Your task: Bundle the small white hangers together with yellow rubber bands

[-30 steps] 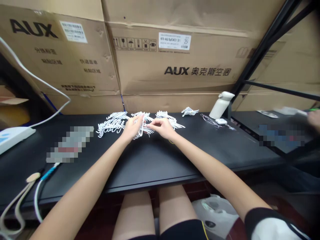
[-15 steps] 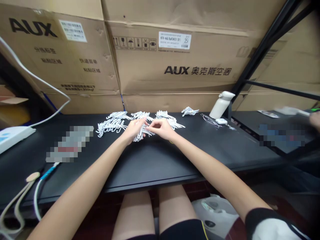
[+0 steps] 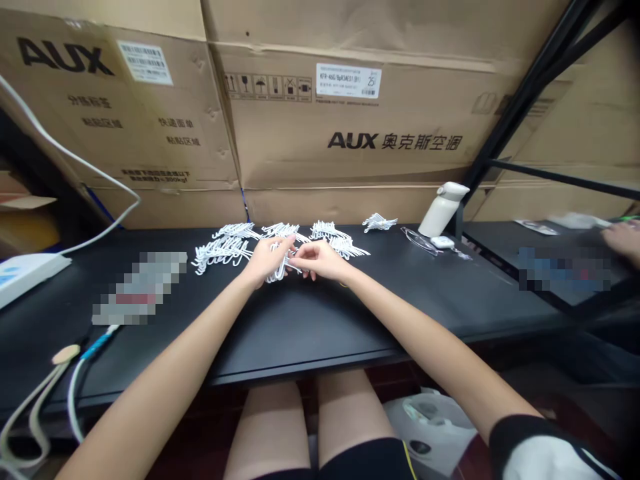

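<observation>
My left hand (image 3: 264, 262) is closed around a bunch of white wire hooks (image 3: 277, 272), held just above the black tabletop. From the right, my right hand (image 3: 324, 259) pinches at the ends of the same hooks, its fingertips against them. Behind my hands lie piles of similar hooks: one at the left (image 3: 220, 253), one in the middle (image 3: 281, 230) partly covered by my left hand, and one at the right (image 3: 345, 244). A smaller bundle of hooks (image 3: 380, 222) sits apart, farther right.
A white bottle (image 3: 443, 210), glasses (image 3: 420, 241) and a white earbud case (image 3: 442, 243) stand at the right. At the left are a blurred-out flat object (image 3: 143, 287), a power strip (image 3: 30, 273) and cables. Cardboard boxes (image 3: 350, 160) wall the back. Another person's hand (image 3: 623, 239) shows far right.
My right hand has shifted slightly down and left along the hooks, its lower fingers now more visible. The other person's hand has moved a little left into view.
</observation>
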Motion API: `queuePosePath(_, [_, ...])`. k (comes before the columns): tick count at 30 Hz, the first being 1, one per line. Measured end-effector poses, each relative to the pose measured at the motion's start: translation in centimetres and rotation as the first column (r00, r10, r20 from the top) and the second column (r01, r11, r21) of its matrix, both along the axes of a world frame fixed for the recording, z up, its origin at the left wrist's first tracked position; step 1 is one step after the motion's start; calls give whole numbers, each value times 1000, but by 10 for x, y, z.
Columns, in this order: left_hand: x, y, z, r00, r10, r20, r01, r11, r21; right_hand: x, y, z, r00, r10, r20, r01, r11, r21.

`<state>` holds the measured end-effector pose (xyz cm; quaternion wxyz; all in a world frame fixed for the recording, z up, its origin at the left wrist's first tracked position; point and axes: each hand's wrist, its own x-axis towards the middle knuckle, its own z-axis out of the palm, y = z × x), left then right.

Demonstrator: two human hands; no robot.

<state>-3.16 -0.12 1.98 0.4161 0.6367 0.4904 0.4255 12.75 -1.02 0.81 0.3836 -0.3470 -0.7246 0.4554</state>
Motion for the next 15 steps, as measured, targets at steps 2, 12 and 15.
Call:
queuePosePath(2, [0, -1, 0, 1000, 20, -19, -19, 999, 36, -1, -1, 1, 1000, -14, 7, 14, 1000, -28])
queuePosePath(12, [-3, 2, -1, 994, 24, -106, -14, 996, 92, -4, -5, 2, 999, 42, 11, -41, 995, -95])
queuePosePath(15, [-4, 5, -3, 990, 19, -142, -2, 993, 118, -4, -5, 0, 998, 60, 8, -59, 995, -85])
